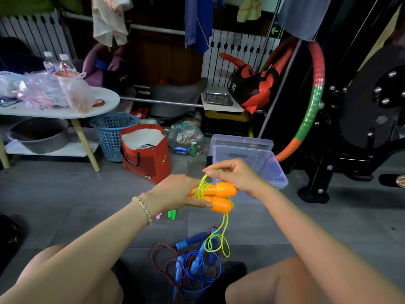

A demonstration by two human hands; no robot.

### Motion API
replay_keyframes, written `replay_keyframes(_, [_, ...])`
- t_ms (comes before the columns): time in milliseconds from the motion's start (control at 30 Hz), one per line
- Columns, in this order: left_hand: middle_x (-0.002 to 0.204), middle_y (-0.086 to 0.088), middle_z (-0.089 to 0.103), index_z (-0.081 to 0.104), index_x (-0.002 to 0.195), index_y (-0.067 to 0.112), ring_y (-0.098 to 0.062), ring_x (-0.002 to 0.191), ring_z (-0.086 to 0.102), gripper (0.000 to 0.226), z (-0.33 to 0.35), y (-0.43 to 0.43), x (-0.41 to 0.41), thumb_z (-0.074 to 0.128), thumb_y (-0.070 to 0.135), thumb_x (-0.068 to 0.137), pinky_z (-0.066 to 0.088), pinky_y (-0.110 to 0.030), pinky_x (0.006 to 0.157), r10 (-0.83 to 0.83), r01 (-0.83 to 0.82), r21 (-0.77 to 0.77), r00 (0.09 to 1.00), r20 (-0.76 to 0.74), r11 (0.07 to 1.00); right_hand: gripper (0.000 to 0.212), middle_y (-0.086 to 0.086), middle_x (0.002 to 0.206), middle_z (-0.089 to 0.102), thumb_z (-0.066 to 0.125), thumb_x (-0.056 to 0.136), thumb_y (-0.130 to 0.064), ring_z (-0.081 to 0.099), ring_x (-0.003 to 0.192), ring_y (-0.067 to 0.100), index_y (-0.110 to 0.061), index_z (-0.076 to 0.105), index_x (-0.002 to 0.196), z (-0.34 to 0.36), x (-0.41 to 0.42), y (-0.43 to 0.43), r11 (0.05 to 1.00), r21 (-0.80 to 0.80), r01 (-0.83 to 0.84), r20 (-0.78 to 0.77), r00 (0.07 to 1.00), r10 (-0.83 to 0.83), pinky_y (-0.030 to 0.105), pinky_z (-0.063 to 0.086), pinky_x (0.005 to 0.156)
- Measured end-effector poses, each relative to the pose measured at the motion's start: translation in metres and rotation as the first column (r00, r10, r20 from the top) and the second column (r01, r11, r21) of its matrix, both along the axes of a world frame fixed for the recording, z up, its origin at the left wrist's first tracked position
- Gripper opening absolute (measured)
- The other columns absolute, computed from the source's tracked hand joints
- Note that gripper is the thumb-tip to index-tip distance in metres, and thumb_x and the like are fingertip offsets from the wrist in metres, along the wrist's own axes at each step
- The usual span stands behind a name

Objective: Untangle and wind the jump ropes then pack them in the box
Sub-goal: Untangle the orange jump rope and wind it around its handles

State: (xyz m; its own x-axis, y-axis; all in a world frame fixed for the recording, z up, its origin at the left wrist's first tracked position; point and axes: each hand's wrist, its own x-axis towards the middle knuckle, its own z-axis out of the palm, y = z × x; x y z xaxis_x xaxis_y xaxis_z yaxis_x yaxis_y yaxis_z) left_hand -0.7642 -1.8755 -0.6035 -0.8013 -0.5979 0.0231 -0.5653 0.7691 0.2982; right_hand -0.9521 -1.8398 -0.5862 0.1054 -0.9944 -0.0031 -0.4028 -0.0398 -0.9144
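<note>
Closest to me there's a pile of blue and red jump ropes (192,264) tangled on the floor between my knees. Just above that, the left hand (175,191) grips both orange handles (221,195) side by side while the right hand (236,174) pinches a loop of the yellow cord (219,240), the rest dangling down. The clear plastic box (274,170) sits open on the floor right behind the hands, with a red bag (146,154) off to its left.

I am seated on a grey tiled floor (54,194) in a cluttered home gym: black weight machine (372,102), striped hoop (315,95), red and black weight bag (258,86), clothes (109,23) hanging above radiators (32,34).
</note>
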Motion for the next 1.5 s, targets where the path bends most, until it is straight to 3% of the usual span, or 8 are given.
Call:
replay_keyframes(233, [0.069,0.008,0.063,0.058,0.084,0.031,0.000,0.059,0.053,0.017,-0.016,-0.002,0.000,0.066,0.046,0.082,0.044,-0.022,0.062,0.134,0.039,0.396,0.906,-0.401,0.918,0.081,0.010,0.108,0.071,0.022,0.082,-0.075,0.064,0.107,0.021,-0.015,0.070,0.108,-0.010,-0.002,0.006,0.981,0.192,-0.032,0.268,0.963,-0.021,0.034,0.047,0.096])
replay_keyframes(400, [0.050,0.009,0.056,0.056,0.093,0.020,-0.003,0.042,0.045,0.011,-0.027,0.009,-0.008,0.055,0.031,0.092,0.040,-0.018,0.044,0.301,0.099,0.588,0.783,-0.544,0.803,0.101,0.016,0.088,0.061,0.038,0.064,-0.091,0.051,0.075,0.025,-0.002,0.064,0.105,-0.033,0.006,0.010,0.987,0.159,0.001,0.323,0.945,-0.052,0.025,0.041,0.069])
replay_keyframes(633, [0.057,0.002,0.050,0.043,0.118,0.031,-0.011,0.041,0.040,0.026,-0.041,0.011,-0.015,0.049,0.040,0.094,0.036,-0.023,0.043,0.485,0.032,0.729,0.726,-0.487,0.684,0.030,-0.012,0.049,0.027,0.050,0.093,-0.037,0.022,0.042,0.003,-0.017,0.043,0.072,-0.048,0.021,0.015,0.989,0.058,0.140,0.256,0.955,-0.150,0.017,0.018,0.043])
replay_keyframes(900, [0.058,0.001,0.052,0.045,0.097,0.021,-0.011,0.041,0.041,0.018,-0.048,0.008,-0.017,0.053,0.037,0.094,0.035,-0.021,0.040,0.522,0.017,0.721,0.678,-0.517,0.693,0.029,-0.002,0.056,0.040,0.040,0.098,-0.033,0.031,0.043,0.009,-0.015,0.048,0.076,-0.060,0.029,0.019,0.978,0.102,0.184,0.265,0.942,-0.205,0.023,0.023,0.045])
replay_keyframes(1067, [0.061,-0.004,0.048,0.042,0.094,0.019,-0.010,0.039,0.038,0.024,-0.048,-0.010,-0.012,0.054,0.040,0.093,0.032,-0.022,0.042,0.739,-0.043,0.809,0.438,-0.512,0.587,0.014,-0.009,0.055,0.045,0.043,0.099,-0.016,0.035,0.042,0.002,-0.017,0.057,0.101,-0.081,0.020,0.030,0.993,0.072,0.096,0.148,0.983,-0.106,0.017,0.029,0.043])
replay_keyframes(1267, [0.070,-0.001,0.059,0.044,0.099,0.010,-0.006,0.050,0.050,0.033,-0.053,-0.024,0.003,0.062,0.037,0.089,0.039,-0.018,0.048,0.525,-0.210,0.571,0.712,-0.467,0.793,0.010,-0.021,0.065,0.063,0.059,0.092,-0.022,0.053,0.061,-0.007,-0.029,0.066,0.089,-0.058,0.004,0.036,0.989,-0.120,0.089,-0.155,0.982,-0.107,0.012,0.037,0.061])
replay_keyframes(1367, [0.068,0.006,0.057,0.043,0.098,0.019,-0.010,0.058,0.053,0.031,-0.040,-0.025,0.006,0.062,0.041,0.088,0.040,-0.022,0.055,0.304,-0.143,0.507,0.919,-0.251,0.850,0.014,-0.004,0.070,0.067,0.062,0.089,-0.035,0.054,0.063,0.011,-0.026,0.071,0.085,-0.038,-0.004,0.029,0.976,-0.218,0.015,-0.339,0.936,-0.090,0.030,0.041,0.063])
replay_keyframes(1500, [0.088,0.004,0.059,0.043,0.104,0.024,-0.016,0.078,0.054,0.036,-0.016,-0.017,0.001,0.061,0.050,0.085,0.039,-0.028,0.067,0.086,-0.096,0.388,0.995,0.043,0.917,0.017,-0.002,0.069,0.067,0.069,0.082,-0.037,0.056,0.065,0.010,-0.022,0.072,0.077,-0.022,-0.002,0.022,0.971,-0.236,-0.039,-0.432,0.899,-0.069,0.034,0.044,0.064])
